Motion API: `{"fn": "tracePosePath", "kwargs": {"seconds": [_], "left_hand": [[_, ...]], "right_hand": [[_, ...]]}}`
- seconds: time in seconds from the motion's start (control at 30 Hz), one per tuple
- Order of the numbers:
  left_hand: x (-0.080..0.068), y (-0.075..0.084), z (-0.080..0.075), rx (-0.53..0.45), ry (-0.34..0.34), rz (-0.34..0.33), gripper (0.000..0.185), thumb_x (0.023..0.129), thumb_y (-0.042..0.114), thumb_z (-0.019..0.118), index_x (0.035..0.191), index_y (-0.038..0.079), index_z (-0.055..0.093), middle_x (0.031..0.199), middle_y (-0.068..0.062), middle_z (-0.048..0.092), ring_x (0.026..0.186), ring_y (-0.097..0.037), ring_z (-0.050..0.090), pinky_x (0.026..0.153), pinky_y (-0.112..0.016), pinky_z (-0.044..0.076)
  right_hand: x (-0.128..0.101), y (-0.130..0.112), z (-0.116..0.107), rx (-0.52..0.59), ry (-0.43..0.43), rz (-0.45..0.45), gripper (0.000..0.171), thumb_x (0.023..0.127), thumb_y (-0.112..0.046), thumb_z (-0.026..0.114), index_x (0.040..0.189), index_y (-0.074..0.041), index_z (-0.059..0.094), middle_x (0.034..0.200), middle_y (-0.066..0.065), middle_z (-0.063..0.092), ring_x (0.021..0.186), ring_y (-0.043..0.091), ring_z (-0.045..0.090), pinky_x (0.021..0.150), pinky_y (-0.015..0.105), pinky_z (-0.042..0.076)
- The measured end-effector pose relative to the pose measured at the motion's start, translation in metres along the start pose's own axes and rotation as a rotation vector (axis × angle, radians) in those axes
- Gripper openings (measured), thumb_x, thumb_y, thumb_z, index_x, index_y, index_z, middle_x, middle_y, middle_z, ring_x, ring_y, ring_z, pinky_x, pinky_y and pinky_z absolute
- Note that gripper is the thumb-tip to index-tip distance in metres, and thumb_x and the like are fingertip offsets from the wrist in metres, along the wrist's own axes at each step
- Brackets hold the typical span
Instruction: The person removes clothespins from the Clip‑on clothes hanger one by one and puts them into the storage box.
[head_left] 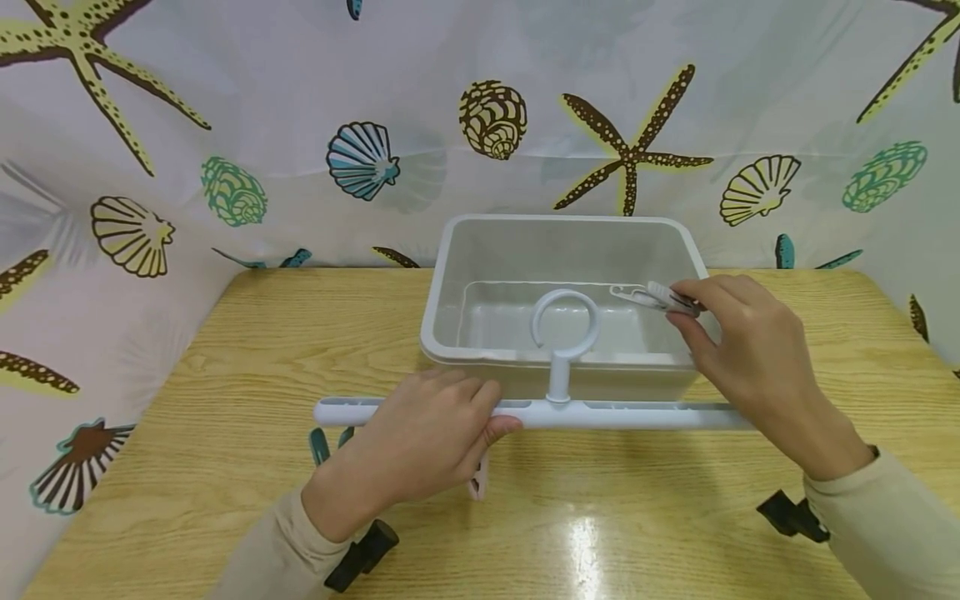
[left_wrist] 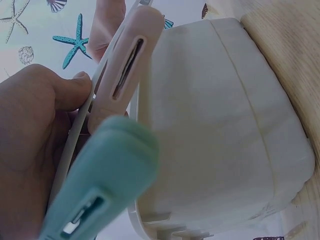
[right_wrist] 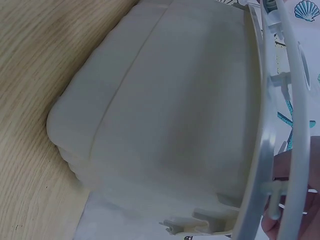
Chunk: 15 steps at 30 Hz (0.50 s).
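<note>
My left hand grips a white hanger bar left of its middle, with the thumb along the front. A round open hook rises from the bar's centre. Below the bar hang a green clothespin and a pale pink clothespin, the pink one close by my left fingers. Between thumb and fingers, my right hand pinches a light grey clothespin with a looped end pointing left. It is over the right part of a white plastic bin. The bar's right end is hidden behind my right wrist.
The bin stands on a wood-grain table, just behind the bar, its front wall close to it. A white curtain printed with shells and starfish hangs behind and at both sides. Black wrist mounts sit under the sleeves.
</note>
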<state>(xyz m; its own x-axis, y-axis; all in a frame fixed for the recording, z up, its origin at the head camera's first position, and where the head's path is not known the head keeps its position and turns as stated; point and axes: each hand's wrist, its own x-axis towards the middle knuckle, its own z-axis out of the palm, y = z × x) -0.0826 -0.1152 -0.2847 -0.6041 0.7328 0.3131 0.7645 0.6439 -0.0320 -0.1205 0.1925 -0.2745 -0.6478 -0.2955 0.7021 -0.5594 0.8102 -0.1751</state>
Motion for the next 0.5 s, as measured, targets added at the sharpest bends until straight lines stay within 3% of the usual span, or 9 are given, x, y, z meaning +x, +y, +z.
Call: {"fn": "tracePosePath", "kwargs": {"seconds": [0.5], "left_hand": [[-0.0003, 0.0001, 0.0001, 0.000, -0.001, 0.001, 0.039, 0.100, 0.039, 0.050, 0.070, 0.014, 0.044, 0.058, 0.009, 0.036, 0.053, -0.008, 0.039, 0.048, -0.026, 0.037]], "right_hand": [[0.0069, 0.0091, 0.0027, -0.024, -0.036, 0.032, 0.025, 0.079, 0.000, 0.078, 0.102, 0.002, 0.069, 0.094, 0.018, 0.070, 0.084, 0.033, 0.065, 0.065, 0.047, 0.051]]}}
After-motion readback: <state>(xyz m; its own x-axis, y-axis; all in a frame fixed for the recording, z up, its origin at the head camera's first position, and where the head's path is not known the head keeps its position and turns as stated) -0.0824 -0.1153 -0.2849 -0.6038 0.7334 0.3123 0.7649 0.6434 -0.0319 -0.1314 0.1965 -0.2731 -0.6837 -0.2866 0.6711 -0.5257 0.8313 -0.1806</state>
